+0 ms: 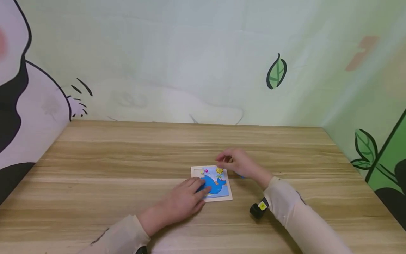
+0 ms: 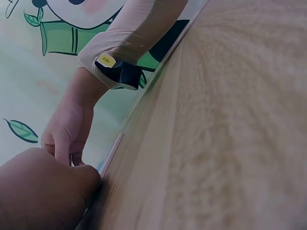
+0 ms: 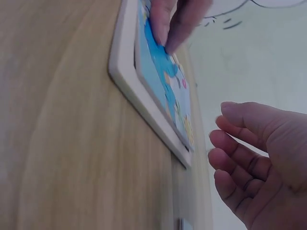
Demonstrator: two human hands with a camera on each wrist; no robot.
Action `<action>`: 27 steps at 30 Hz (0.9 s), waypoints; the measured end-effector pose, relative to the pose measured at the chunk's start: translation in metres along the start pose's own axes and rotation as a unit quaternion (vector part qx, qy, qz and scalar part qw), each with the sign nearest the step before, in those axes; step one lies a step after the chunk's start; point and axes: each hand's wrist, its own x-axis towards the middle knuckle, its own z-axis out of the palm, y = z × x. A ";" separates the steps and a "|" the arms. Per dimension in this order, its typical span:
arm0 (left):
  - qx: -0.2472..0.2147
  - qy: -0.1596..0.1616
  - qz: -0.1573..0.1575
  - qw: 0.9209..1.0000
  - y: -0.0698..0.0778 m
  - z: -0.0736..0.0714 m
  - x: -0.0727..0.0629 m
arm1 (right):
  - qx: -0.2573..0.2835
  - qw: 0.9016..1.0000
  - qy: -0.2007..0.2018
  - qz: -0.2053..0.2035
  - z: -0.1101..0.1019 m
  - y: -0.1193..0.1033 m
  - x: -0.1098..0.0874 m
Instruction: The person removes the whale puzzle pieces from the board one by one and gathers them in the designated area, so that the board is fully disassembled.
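Fingers of the left hand [image 1: 182, 200] are extended and relaxed, resting on the left part of a picture puzzle [image 1: 215, 184]; they press on it without gripping. Fingers of the right hand [image 1: 242, 164] are loosely curved and released; the right wrist view shows them holding nothing, just above and beside the puzzle's far right corner.

The puzzle lies flat on the wooden table [image 1: 127, 155], under the left fingertips and slightly nearer the person than the right ones. Its pale tray [image 1: 220, 199] forms a border around the picture. Directly right of the left fingertips is a blue whale [image 1: 215, 187]; just below the right fingertips is a yellow sun [image 1: 219, 170]. Beyond the left fingers, at the far left corner, a strip of bare tray is exposed.

A small blue object [image 1: 242, 176], mostly hidden, lies on the table under the right hand. Behind the right fingers, toward the person, a black device [image 1: 256, 211] with a yellow label [image 1: 262, 205] is fitted at the sleeve cuff [image 1: 274, 192].
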 end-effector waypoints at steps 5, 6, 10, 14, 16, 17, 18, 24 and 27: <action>-0.032 0.002 -0.006 0.999 0.003 0.001 0.001 | -0.020 0.999 -0.022 -0.017 0.003 -0.010 0.003; -0.033 -0.001 -0.007 0.999 0.003 0.001 0.002 | -0.025 0.999 -0.025 -0.020 0.003 -0.011 0.004; -0.027 -0.015 -0.008 0.999 0.004 -0.003 0.003 | -0.039 0.998 -0.041 -0.030 0.003 -0.016 0.006; -0.008 -0.017 0.001 1.000 0.006 -0.003 0.003 | -0.056 0.996 -0.065 -0.027 0.005 -0.020 0.008; 0.005 -0.018 0.004 1.000 0.007 -0.002 0.001 | -0.067 0.994 -0.079 -0.031 0.007 -0.022 0.010; 0.009 -0.017 0.005 1.000 0.007 -0.002 0.001 | -0.072 0.993 -0.084 -0.033 0.008 -0.022 0.011; 0.010 -0.020 0.004 1.000 0.007 -0.002 0.000 | -0.074 0.993 -0.087 -0.036 0.009 -0.022 0.012; 0.016 -0.027 -0.003 1.000 0.008 -0.002 -0.003 | -0.082 0.992 -0.088 -0.045 0.015 -0.021 0.016; 0.016 -0.034 -0.005 0.999 0.009 -0.003 -0.004 | -0.076 0.992 -0.087 -0.050 0.016 -0.021 0.018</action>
